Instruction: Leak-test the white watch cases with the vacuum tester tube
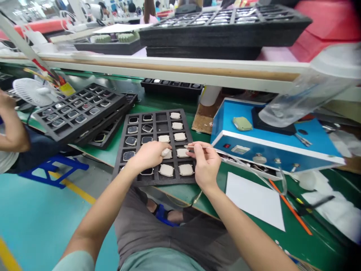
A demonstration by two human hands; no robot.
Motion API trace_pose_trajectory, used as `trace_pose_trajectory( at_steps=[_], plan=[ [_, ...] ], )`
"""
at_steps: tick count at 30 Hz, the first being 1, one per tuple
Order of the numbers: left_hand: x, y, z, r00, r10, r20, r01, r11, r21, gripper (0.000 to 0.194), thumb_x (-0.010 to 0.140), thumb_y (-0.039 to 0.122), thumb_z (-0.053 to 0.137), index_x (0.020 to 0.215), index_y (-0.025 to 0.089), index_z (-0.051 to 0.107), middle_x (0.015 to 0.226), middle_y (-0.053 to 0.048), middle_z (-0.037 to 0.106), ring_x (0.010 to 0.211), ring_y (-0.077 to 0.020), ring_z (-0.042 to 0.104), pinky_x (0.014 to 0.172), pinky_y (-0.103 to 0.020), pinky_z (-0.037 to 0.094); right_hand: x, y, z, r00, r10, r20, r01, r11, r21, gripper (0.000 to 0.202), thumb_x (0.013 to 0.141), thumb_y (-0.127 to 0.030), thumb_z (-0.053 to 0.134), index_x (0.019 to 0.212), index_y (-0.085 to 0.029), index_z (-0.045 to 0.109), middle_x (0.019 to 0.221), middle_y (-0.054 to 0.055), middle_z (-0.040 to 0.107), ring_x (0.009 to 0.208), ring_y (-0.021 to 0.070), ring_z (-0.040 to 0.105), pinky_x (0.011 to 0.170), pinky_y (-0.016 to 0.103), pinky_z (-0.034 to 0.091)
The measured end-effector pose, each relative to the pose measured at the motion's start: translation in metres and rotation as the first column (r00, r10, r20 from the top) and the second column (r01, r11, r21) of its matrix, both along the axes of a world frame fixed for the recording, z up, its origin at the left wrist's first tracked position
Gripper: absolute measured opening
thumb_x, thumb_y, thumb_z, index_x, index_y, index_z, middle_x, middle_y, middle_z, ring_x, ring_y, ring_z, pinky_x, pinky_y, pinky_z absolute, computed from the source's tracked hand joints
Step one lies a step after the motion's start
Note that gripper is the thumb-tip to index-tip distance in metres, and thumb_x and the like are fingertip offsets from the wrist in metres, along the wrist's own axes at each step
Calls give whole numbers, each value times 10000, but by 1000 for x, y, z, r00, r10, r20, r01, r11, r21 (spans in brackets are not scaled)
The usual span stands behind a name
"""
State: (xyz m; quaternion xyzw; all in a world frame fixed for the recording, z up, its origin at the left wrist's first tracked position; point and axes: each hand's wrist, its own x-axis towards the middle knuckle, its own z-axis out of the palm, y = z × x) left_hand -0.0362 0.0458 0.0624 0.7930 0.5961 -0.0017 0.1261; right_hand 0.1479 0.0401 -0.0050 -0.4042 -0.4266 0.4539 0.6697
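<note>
In front of me lies a black compartment tray. Its left columns hold dark-faced watch-like cases, and its right columns hold cream-coloured pieces. Two compartments near the top of the third column hold no piece. My left hand is over the middle of the tray, its fingers closed at a small pale item above the third column. My right hand is at the tray's right edge, pinching a thin stick-like tool whose tip points left over the right column.
Stacked trays stand at the left beside a white fan. On the right are a blue machine, a white paper sheet and an orange stick. A shelf crosses behind. Another person's arm shows far left.
</note>
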Motion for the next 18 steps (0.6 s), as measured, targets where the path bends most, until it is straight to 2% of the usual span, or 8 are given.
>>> trace_pose_trajectory(
  at_steps=[7,10,12,15,18],
  plan=[
    [10,-27,-13,998,40,56,-44,996,77,585,809,8,481,1359,151,622,1379,-114,651,1292,-270,618,1090,-399,513,0,-6,-5,1000,-13,5,13,1000,-13,314,884,-454,718,894,-140,708,906,62,721,803,155,722,685,281,641],
    [2,-37,-16,989,73,132,-92,986,142,629,785,-15,502,1383,155,598,1458,-102,594,1356,-240,566,1147,-369,477,-1,-7,-5,1000,-19,6,19,999,-27,317,870,-459,730,886,-143,702,896,58,716,800,157,722,676,283,641],
    [-9,-46,-17,970,114,214,-156,969,191,613,790,-11,511,1367,172,607,1427,-87,617,1337,-223,578,1142,-359,480,-1,-7,-5,1000,-18,10,18,999,-28,318,869,-461,728,891,-145,699,897,58,716,795,157,721,662,277,639],
    [-32,-61,-17,911,223,347,-315,919,237,432,899,96,502,1290,203,650,1309,-57,690,1215,-212,652,1069,-361,514,-1,-6,-5,1000,-5,20,5,1000,-17,317,885,-462,707,908,-146,696,908,62,720,796,156,722,656,274,636],
    [-48,-75,-15,868,327,372,-426,877,223,280,995,310,492,1166,222,696,1194,-39,737,1095,-224,694,951,-345,525,-1,-4,-5,999,7,32,-6,1000,-8,314,895,-458,696,916,-144,695,914,64,722,803,158,723,664,275,636]
  ],
)
